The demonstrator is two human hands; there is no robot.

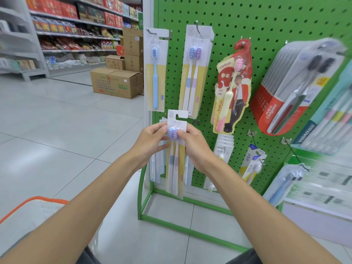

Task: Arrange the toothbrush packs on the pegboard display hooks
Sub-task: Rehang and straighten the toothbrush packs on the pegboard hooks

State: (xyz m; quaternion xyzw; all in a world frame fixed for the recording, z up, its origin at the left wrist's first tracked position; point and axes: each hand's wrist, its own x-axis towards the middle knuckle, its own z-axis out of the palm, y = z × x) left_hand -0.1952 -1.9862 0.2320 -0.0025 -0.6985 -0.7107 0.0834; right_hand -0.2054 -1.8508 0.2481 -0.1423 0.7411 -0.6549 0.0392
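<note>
I hold a white-and-yellow twin toothbrush pack (176,159) upright in front of the green pegboard (266,21), below its upper row of hooks. My left hand (152,143) grips the pack's left edge near the brush heads. My right hand (192,143) pinches its right edge at the same height. The pack's hang slot at the top is free of any hook. Matching packs hang above: a single blue brush pack (155,73) and a twin pack (194,73).
A red canban pack (232,88), a stack of Colgate packs (289,92) and small packs (253,164) hang to the right. A bare hook (293,151) sticks out low right. An orange-rimmed basket (34,208) sits at lower left. Cardboard boxes (116,82) stand on the aisle floor.
</note>
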